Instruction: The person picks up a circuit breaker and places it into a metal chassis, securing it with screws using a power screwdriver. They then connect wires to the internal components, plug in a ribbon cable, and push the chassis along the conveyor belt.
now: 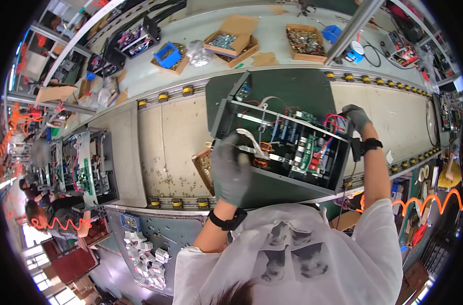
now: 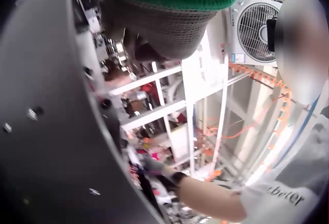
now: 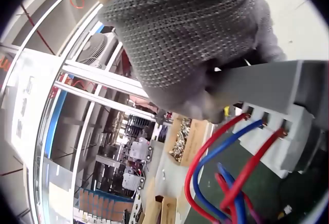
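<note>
The gloved fingers of the right hand (image 1: 354, 118) curl round the grey edge (image 3: 267, 80) at the far right corner of the open black chassis (image 1: 272, 147), directly above the white terminal block (image 3: 272, 129) that receives red and blue wires (image 3: 226, 167). The left hand (image 1: 230, 168), also gloved, lies over the chassis's near left corner; its fingers bend down onto the inner parts near the white ribbon cable (image 1: 251, 140), and whether they grip anything cannot be told. The chassis sits tilted on a dark green mat (image 1: 287, 86) on the conveyor table (image 1: 165, 137). A small tray of screws (image 1: 205, 168) lies just left of the chassis. Cardboard boxes of parts (image 1: 231, 33) stand well beyond it.
</note>
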Available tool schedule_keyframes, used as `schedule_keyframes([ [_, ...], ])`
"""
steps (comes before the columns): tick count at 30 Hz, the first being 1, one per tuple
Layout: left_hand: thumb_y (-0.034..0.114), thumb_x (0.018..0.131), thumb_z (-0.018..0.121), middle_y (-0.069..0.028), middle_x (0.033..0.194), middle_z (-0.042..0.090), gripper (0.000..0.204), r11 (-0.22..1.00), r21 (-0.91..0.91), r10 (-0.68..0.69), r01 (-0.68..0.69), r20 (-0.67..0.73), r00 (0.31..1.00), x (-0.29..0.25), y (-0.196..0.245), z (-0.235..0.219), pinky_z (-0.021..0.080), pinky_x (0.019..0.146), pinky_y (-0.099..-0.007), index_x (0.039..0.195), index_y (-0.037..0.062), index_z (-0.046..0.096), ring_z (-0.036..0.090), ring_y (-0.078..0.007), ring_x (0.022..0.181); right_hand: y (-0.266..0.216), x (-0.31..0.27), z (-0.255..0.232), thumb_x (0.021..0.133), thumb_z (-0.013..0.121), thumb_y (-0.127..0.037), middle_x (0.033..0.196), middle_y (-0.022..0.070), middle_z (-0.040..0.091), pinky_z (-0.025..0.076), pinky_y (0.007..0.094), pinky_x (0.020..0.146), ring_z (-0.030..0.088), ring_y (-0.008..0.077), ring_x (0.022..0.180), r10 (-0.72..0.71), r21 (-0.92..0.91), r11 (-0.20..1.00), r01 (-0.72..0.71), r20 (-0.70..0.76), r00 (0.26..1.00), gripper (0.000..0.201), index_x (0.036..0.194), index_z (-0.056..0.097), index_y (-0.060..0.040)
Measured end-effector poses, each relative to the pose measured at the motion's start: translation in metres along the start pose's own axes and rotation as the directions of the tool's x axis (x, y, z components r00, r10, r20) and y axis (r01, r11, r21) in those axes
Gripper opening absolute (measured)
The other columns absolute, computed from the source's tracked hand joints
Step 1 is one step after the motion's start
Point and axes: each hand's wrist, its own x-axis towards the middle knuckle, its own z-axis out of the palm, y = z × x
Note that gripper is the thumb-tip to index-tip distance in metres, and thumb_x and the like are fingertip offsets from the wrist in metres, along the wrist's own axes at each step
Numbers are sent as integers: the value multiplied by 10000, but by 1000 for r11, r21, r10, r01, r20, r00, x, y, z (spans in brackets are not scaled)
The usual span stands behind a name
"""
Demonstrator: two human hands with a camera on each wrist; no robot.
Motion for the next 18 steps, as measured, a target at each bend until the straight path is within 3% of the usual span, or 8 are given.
schedule_keyframes([
  [2,95,805,516,-222,1020,555,463,953,131,-203,273,-392,897,-9,-42,-6,426,821,-422,1241,-53,471,523,-379,922,-15,-22,6,748,524,-56,736,56,614,441,305,445,568,165,542,44,-67,996,-51,-105,994,406,1148,575,-101],
  [3,174,861,492,-244,1111,546,475,928,61,-324,368,-357,876,-15,-59,-8,419,874,-409,1267,-69,452,532,-357,994,-26,-45,13,769,551,-86,798,78,629,470,312,485,595,174,599,67,-127,987,-93,-194,979,462,1231,533,-97],
  [5,209,907,477,-237,1209,529,497,815,-349,-529,462,-124,839,-25,-89,5,397,940,-378,1314,-69,409,525,-312,1077,38,-30,5,808,605,-185,1014,135,626,514,329,708,630,231,856,-162,17,985,170,-225,961,548,1322,447,-79],
  [7,234,939,453,-236,1270,505,501,684,-560,-578,468,-24,816,-30,-94,15,373,981,-342,1336,-65,387,510,-278,1133,41,-89,28,836,618,-241,1214,184,548,432,336,928,549,282,1104,-271,-178,957,229,-265,925,601,1361,394,-53],
  [9,222,943,444,-240,1236,527,475,701,-533,-566,474,-12,824,-24,-79,8,388,964,-346,1327,-54,402,527,-297,1115,29,-158,57,869,567,-196,1318,208,477,358,351,1009,477,307,1210,-209,-332,938,98,-318,925,593,1392,339,-36],
  [12,241,946,441,-261,1230,518,481,776,-456,-511,435,-50,858,-23,-79,24,392,960,-373,1333,-40,397,520,-337,1135,59,-203,67,897,497,-149,1356,225,436,356,362,1012,466,315,1228,-480,-423,837,347,-263,837,571,1415,285,-35],
  [16,252,939,468,-272,1378,378,568,791,-410,-454,454,106,885,-19,-55,34,295,1056,-335,1406,-16,288,348,-342,1320,70,-211,50,883,452,-110,1334,223,463,400,395,967,500,353,1185,-383,-610,792,3,-493,781,595,1442,249,-108],
  [18,226,938,470,-245,1399,370,581,800,-506,-301,323,127,945,-23,-50,41,283,1060,-333,1426,0,249,344,-304,1329,68,-204,36,875,444,-106,1312,223,483,417,418,945,526,369,1145,-391,-662,746,-74,-525,756,592,1438,265,-130],
])
